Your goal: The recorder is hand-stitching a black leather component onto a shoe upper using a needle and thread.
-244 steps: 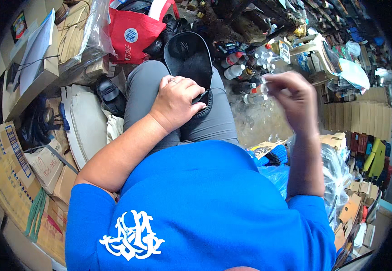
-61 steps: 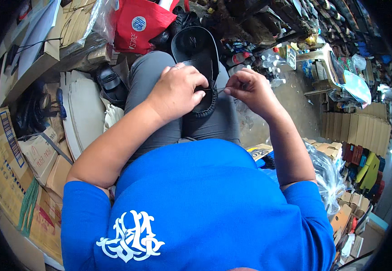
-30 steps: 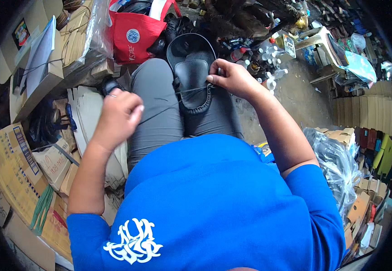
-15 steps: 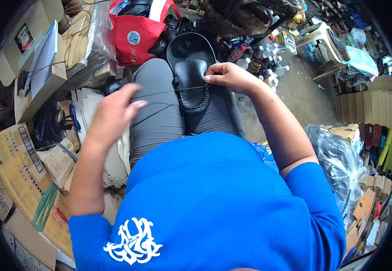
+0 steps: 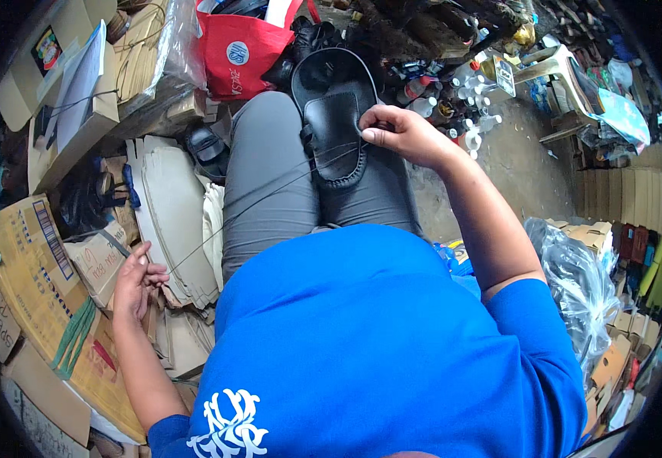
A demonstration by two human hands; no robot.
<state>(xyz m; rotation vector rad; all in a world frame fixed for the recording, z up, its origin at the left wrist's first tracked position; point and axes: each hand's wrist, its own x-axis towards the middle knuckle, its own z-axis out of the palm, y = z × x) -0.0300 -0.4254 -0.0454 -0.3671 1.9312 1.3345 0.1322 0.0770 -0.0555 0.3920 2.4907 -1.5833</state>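
Black shoe (image 5: 335, 114) lies across the two thighs, in grey trousers (image 5: 266, 156), with its gathered toe toward the body and its open heel part turned away. I judge it is light, rather soft in the upper and firmer at the heel wall; its smooth face may slip a little on the cloth. A good place to take hold seems to be the side edge, near the middle, where the pinch does not crush the gathers.

There the right hand (image 5: 396, 132) is, with thumb and forefinger closed on the right edge of the shoe; whether some thread is also between them, I cannot tell. The left hand (image 5: 140, 282) is well apart, out to the left, with the fingers loosely spread. Dark thread (image 5: 270, 192) runs from the shoe to its fingertips, almost straight; how it is held there, I cannot see. The thread looks thin and flexible.

No bench is under the work; the lap serves as the surface. Around it the room is crowded. On the right is bare floor (image 5: 514, 168), on the left a large yellowish carton (image 5: 33, 248), then, in smaller sizes, a clear plastic bag (image 5: 575, 282), a red bag (image 5: 235, 69) and plastic bottles (image 5: 470, 140).
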